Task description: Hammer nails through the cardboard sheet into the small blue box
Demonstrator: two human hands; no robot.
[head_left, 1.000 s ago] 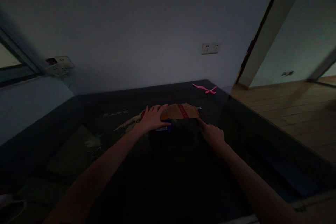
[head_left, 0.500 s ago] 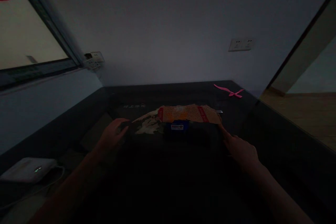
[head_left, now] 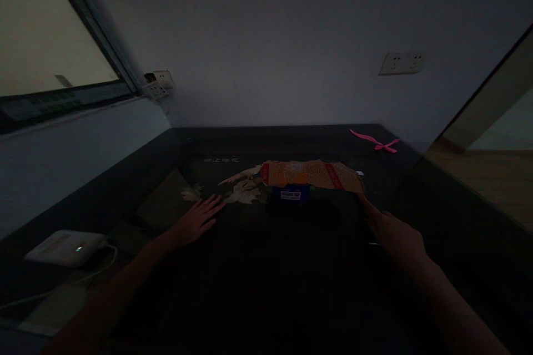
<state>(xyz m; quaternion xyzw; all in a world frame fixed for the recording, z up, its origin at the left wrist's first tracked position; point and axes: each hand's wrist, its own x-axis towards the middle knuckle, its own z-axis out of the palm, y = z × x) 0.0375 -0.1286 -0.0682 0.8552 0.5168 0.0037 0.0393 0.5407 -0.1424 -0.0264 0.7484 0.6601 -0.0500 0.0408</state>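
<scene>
A tan and orange patterned wrapper (head_left: 306, 173) with red bands lies crumpled across the top of a small blue box (head_left: 291, 193) with a pale label. My right hand (head_left: 395, 237) has its fingertips at the wrapper's right end and seems to pinch its corner; the thumb is hidden in the gloom. My left hand (head_left: 197, 221) lies flat on the dark tabletop (head_left: 266, 141), fingers spread, with nothing in it. Just past its fingertips is a pale leaf-like pattern (head_left: 245, 189), left of the box.
A white device (head_left: 66, 248) with a cable stands on the left. A pink ribbon (head_left: 378, 145) lies at the back right. Wall sockets (head_left: 402, 63) are mounted above the table, and a window (head_left: 54, 33) is on the left. The light is very dim.
My left hand has lowered and flattened, its fingers spreading on the tabletop. The view has shifted slightly; my right hand stays at the wrapper's right end.
</scene>
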